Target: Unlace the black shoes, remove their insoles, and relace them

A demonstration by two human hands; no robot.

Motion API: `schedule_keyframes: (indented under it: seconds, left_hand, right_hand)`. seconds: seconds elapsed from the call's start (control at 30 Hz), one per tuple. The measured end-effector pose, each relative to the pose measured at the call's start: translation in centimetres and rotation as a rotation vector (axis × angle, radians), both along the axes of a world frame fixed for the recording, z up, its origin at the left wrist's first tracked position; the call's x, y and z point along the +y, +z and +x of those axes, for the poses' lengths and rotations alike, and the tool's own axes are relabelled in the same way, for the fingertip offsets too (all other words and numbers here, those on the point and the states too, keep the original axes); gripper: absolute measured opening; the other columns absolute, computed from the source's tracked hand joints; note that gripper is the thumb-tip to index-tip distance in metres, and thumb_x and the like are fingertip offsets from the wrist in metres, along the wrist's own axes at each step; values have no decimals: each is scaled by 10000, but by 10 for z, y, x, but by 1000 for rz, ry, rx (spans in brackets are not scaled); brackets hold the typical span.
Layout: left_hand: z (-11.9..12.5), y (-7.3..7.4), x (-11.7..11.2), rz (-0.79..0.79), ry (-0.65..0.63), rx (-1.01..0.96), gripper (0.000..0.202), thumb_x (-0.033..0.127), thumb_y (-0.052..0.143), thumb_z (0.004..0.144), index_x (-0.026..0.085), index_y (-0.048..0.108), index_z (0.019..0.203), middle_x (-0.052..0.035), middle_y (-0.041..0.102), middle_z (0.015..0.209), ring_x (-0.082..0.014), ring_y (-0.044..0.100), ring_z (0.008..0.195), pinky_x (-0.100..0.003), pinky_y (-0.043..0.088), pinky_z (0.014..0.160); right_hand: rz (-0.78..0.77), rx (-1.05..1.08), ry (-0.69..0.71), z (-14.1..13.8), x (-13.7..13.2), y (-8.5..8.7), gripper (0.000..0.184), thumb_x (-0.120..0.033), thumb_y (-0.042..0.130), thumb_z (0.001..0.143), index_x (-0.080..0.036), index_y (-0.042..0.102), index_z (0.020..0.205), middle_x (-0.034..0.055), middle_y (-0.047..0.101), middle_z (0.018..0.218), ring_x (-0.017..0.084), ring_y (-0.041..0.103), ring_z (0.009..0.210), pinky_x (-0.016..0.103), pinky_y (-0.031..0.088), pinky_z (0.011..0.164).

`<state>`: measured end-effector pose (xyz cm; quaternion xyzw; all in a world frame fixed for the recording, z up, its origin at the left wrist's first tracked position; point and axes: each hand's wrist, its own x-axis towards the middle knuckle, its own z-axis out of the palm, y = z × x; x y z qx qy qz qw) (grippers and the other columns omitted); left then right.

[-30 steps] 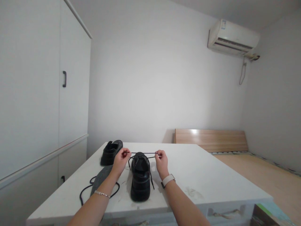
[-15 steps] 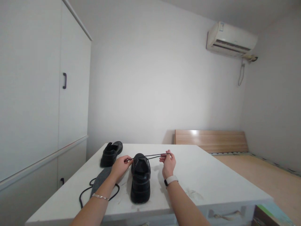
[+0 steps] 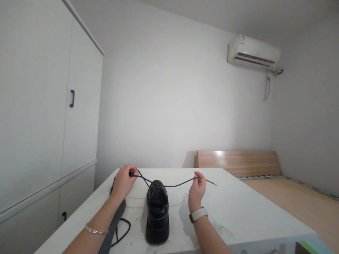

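A black shoe [image 3: 157, 224] stands upright on the white table with its heel toward me. From its front, a thin black shoelace [image 3: 172, 186] runs out to both sides. To the left of the toe, my left hand [image 3: 125, 180] is closed in a pinch on the lace. My right hand [image 3: 197, 189], right of the shoe and raised over the table, pinches another stretch of it, and a lace end sticks out past the fingers. Between the hands the lace sags slightly across the shoe's toe. Another black shoe is almost wholly hidden behind my left hand.
A grey insole [image 3: 116, 222] lies under my left forearm, beside a loose black lace [image 3: 126, 231]. The white table [image 3: 238, 215] reaches toward the wall. A white wardrobe [image 3: 82, 123] stands at left, a bed base with a wooden headboard [image 3: 238, 163] at right.
My left hand has moved left and away from the shoe, drawing lace with it. My right hand has shifted slightly right, and the lace between the hands now sags. The view has tilted up.
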<state>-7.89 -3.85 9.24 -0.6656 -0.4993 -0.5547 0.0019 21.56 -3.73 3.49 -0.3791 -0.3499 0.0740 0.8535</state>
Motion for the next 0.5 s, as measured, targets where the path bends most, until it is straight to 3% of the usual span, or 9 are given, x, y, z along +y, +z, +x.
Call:
schedule_keyframes:
  seconds: [0.13,0.27,0.37,0.5]
  left_hand:
    - [2,34,-14,21,-109,-103,206,410,483,834,209,520,806,-63,663,887,-219,642,833,-345,502,780]
    - [16,52,-34,71,-327,-244,284,494,448,890,210,463,889,-79,678,977,-206,676,917,-352,528,841]
    - [26,52,-39,24,-449,-303,325,535,484,886,214,449,924,-77,673,962,-222,670,934,-407,516,889]
    - [32,38,-36,-124,-533,-224,429,606,518,843,203,516,991,-102,683,988,-251,658,964,-411,513,887]
  right_hand:
    - [4,-154,264,-28,-23,31,248,-410,532,854,-175,594,905,74,634,892,225,608,882,407,467,876]
    - [-10,-342,586,-66,-47,60,190,-356,579,844,-178,643,852,51,674,808,199,641,801,343,500,775]
    - [-29,-410,758,-91,-57,72,158,-324,614,819,-175,656,851,47,683,778,195,652,781,329,504,742]
    - [1,-425,914,-112,-61,75,171,-349,622,809,-190,629,873,39,676,823,181,651,784,333,519,759]
